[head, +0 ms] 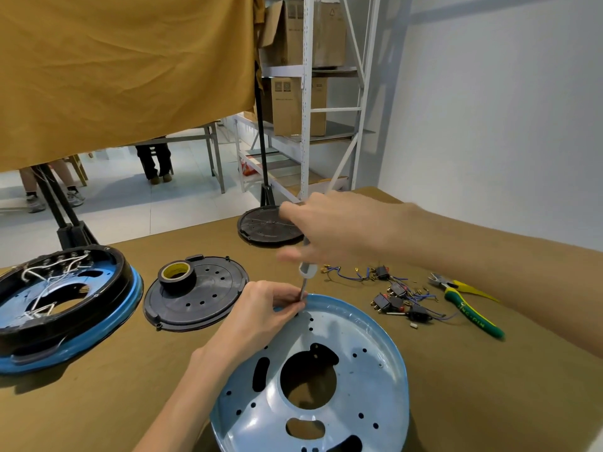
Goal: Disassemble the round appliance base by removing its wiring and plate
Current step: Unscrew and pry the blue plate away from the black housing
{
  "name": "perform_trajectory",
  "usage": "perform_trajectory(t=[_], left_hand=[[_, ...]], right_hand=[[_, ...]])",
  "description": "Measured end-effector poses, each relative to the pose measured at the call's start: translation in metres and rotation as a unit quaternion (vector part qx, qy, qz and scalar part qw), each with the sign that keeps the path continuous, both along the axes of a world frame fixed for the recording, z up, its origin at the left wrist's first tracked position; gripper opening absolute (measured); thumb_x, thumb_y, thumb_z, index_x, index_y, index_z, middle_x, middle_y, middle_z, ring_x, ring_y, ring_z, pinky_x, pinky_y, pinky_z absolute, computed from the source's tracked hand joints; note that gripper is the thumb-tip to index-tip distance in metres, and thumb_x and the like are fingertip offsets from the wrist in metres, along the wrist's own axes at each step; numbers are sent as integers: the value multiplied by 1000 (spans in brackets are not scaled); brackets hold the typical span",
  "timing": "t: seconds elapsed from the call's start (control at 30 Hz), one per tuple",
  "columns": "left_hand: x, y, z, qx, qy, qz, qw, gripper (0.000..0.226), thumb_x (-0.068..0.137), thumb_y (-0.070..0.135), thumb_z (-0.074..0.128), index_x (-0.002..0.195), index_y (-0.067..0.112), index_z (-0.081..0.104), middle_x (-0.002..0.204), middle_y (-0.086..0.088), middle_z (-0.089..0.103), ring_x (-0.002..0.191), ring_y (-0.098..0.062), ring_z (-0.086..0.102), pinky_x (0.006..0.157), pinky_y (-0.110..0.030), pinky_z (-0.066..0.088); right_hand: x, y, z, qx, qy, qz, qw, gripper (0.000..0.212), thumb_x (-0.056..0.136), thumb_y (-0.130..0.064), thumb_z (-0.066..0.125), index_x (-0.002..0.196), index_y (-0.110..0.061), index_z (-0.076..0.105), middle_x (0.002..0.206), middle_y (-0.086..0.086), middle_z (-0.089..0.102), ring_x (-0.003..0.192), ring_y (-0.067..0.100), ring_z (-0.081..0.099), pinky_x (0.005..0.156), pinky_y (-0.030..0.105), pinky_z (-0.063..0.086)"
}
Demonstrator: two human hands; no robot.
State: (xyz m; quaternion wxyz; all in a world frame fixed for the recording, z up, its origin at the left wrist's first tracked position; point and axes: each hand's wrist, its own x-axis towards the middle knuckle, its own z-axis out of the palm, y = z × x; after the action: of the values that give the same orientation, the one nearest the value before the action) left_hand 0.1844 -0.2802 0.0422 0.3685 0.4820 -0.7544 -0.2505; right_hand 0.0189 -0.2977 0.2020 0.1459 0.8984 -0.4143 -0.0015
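A light blue metal plate [359, 347] with several holes and cutouts lies tilted on the table in front of me. My right hand [336, 230] grips the grey handle of a screwdriver [306, 272] that stands upright over the plate's far rim. My left hand [267, 308] pinches the screwdriver's shaft right at the rim. At the left lies a second round base [65, 308], blue-rimmed with a black ring and white wiring inside. Removed switches with blue wires [398, 295] lie to the right of the plate.
A black perforated cover [208, 308] carries a roll of black tape [177, 275]. Another black disc [261, 228] lies at the far edge. Green-and-yellow pliers [470, 305] lie at the right. Behind are a mustard curtain, metal shelves with boxes, and people's legs.
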Motion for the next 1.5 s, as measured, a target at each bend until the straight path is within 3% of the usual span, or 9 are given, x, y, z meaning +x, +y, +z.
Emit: perform_trajectory(t=[0.1,0.27,0.43,0.6,0.77,0.93,1.1,1.37,1.5], left_hand=[[0,1,1,-3,-4,-4,1000,20,91,15,77,110,18,81,96,14,78,88,8,71,83,-9,54],[0,1,-1,-7,1,4,1000,17,91,16,78,108,16,82,95,14,79,86,8,71,82,-9,54],[1,0,-1,-7,-11,0,1000,19,92,19,77,111,19,81,95,17,78,87,9,71,83,-9,54],[2,-1,-3,-7,2,5,1000,23,89,11,79,111,16,80,95,14,78,87,8,71,83,-8,53],[2,0,-1,4,-9,-8,1000,28,88,3,76,111,18,80,97,14,78,89,6,72,86,-11,55],[2,2,0,2,-17,-6,1000,30,88,-1,74,111,18,79,98,10,78,89,6,72,86,-12,56],[2,2,0,-12,-39,-18,999,33,88,-3,72,109,21,80,97,14,78,90,7,71,87,-12,55],[4,-1,-6,-38,-58,-27,997,31,86,-4,74,110,16,77,95,17,75,90,12,70,87,-17,57],[3,3,-4,-49,-49,-20,997,55,85,-1,78,133,21,61,97,19,75,90,10,70,89,-18,57]], right_hand=[[2,-2,-7,-84,31,-17,996,50,101,-57,49,73,-15,49,63,-3,45,52,13,45,43,26,28],[-3,2,12,199,-72,120,970,37,78,-23,82,112,-26,68,96,-10,63,84,2,58,64,21,45],[4,4,-2,-77,23,27,996,52,94,-68,51,80,-18,53,67,-5,55,55,10,52,42,24,29],[-3,4,11,168,-62,96,979,28,84,-15,73,110,-25,67,96,-9,64,88,7,58,65,22,45],[2,7,-3,-52,10,6,999,43,97,-57,56,112,-17,59,73,-6,52,63,11,51,48,26,35],[-9,13,11,155,-64,97,981,40,83,-14,74,121,-26,65,106,-5,61,94,15,61,71,34,55],[-6,14,-4,-83,36,16,996,42,95,-58,59,101,-16,63,66,-5,47,55,13,47,46,27,32],[-53,1,4,93,-256,33,961,20,83,-45,78,85,-26,79,75,-16,68,75,4,64,63,22,50],[-109,-2,-43,177,-500,-118,840,20,85,-39,80,87,-20,82,67,-10,69,55,0,55,54,13,44]])
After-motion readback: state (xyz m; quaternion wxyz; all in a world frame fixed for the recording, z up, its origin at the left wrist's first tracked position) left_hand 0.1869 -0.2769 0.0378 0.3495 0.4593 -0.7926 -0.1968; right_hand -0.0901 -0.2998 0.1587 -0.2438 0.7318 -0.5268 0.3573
